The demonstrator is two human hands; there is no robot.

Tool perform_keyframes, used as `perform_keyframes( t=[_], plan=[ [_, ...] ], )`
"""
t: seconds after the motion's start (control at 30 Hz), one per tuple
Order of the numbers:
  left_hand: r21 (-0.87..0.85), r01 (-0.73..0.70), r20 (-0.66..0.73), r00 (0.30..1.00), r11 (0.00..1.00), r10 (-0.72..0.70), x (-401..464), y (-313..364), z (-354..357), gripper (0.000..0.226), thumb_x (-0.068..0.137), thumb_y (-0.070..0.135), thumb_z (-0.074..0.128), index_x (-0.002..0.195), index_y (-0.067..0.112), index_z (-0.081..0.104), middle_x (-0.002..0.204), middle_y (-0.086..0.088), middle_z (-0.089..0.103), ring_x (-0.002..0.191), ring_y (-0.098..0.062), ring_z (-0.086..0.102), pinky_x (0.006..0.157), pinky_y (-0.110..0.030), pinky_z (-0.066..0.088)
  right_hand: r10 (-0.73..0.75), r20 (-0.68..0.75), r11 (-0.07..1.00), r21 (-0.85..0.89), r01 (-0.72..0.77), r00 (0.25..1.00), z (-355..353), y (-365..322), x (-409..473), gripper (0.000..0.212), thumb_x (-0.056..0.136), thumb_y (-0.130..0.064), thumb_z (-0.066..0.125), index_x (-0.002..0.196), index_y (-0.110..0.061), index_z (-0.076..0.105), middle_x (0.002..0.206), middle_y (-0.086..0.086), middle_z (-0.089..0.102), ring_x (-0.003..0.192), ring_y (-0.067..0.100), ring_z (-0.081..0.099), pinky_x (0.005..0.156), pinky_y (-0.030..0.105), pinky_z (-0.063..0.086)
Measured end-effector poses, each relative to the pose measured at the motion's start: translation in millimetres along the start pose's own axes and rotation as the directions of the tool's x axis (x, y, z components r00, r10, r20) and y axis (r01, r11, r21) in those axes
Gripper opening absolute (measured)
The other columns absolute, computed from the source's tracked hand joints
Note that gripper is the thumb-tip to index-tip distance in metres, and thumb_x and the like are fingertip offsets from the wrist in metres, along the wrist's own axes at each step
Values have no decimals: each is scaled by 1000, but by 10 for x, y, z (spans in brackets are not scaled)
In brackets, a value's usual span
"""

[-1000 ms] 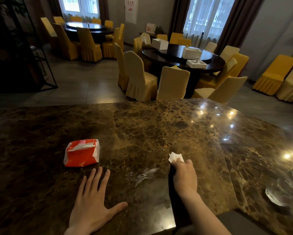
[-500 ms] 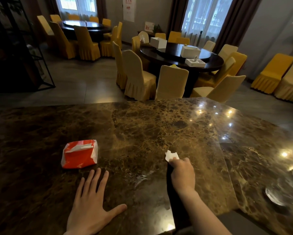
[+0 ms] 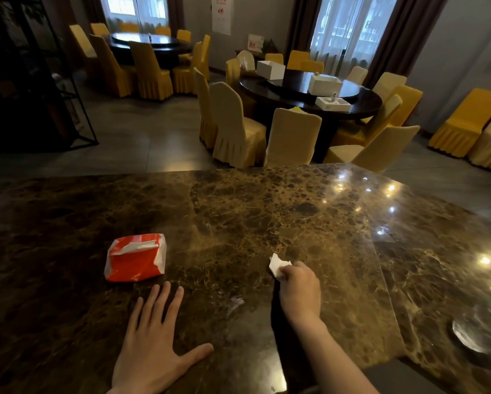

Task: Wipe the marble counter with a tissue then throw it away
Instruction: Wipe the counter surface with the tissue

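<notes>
Since the earlier frames the right hand (image 3: 298, 291) has slid a little to the left and nearer along the counter (image 3: 238, 211), and the tissue (image 3: 277, 265) went with it; the left hand (image 3: 150, 348) has stayed in its place, and so has the red packet (image 3: 136, 257).

The right hand is closed into a loose fist, with the fingers (image 3: 288, 273) curled together and clamped on the white tissue. Only a small crumpled corner of the tissue shows beyond the knuckles, on the far left side of the hand, and it is pressed against the marble in the near middle of the counter. Whether the whole tissue touches the stone I cannot tell, because the hand covers most of it.

The left hand lies flat on the counter, palm down, fingers straight and slightly apart, thumb spread to the right. It holds nothing. The red and white packet lies just beyond its fingertips, not touching them, well to the left of the tissue.

A pale smear (image 3: 234, 302) shows on the marble between the two hands.
</notes>
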State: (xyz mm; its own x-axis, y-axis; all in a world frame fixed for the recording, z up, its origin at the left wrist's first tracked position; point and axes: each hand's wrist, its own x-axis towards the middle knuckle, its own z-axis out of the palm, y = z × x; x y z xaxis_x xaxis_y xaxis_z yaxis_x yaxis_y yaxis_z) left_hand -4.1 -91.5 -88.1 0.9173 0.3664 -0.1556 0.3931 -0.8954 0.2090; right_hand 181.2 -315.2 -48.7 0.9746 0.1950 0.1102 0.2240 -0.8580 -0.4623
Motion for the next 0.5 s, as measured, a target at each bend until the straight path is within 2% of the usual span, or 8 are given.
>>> perform_keyframes(
  t=[0.07,0.13,0.2,0.3,0.37,0.43,0.5],
  plan=[
    [-3,6,8,1000,1000,-6,7,5,8,132,55,114,10,154,36,-29,166,7,-32,150,-13,-34,126,-45,-18,-46,16,999,-17,46,999,107,-175,-107,19,91,-6,64,98,-12,80,97,5,66,94,26,60,71,31,41],
    [4,2,8,1000,1000,-2,11,5,-5,132,55,114,10,154,36,-29,165,7,-34,150,-14,-34,126,-45,-19,-184,51,982,61,181,982,279,-449,-317,21,90,-6,67,102,-17,80,100,1,67,95,20,58,75,25,41],
    [17,7,34,999,1000,-7,28,7,-12,133,53,114,9,153,36,-30,163,8,-36,150,-14,-34,126,-45,-17,-335,134,939,128,319,932,464,-744,-571,25,89,-3,67,103,-20,78,102,-3,65,98,16,55,78,26,47],
    [29,-3,22,1000,1000,2,15,3,-7,131,56,110,17,153,35,-30,166,7,-32,151,-14,-33,127,-45,-16,-512,237,859,151,489,826,539,-876,-705,26,86,0,66,103,-17,73,104,0,61,100,20,53,75,31,51],
    [8,9,9,1000,1000,-9,14,-2,-4,132,56,113,15,154,35,-28,166,8,-32,151,-12,-33,126,-43,-17,-491,246,870,88,486,835,439,-724,-575,21,88,-6,65,103,-18,73,105,1,60,100,21,53,77,33,50],
    [-6,8,-9,1000,1000,-8,-4,10,7,134,54,115,13,156,36,-27,166,9,-32,150,-11,-35,125,-43,-19,-367,224,928,17,373,903,298,-498,-356,16,91,-10,63,100,-16,75,104,2,60,100,23,54,79,35,48],
    [3,7,-25,1000,1000,-7,-18,13,0,134,55,114,12,156,36,-28,166,9,-33,149,-10,-36,126,-44,-19,-227,184,972,-26,235,956,214,-371,-188,19,91,-4,60,95,-12,76,101,5,58,98,27,56,78,37,49]
  ],
)
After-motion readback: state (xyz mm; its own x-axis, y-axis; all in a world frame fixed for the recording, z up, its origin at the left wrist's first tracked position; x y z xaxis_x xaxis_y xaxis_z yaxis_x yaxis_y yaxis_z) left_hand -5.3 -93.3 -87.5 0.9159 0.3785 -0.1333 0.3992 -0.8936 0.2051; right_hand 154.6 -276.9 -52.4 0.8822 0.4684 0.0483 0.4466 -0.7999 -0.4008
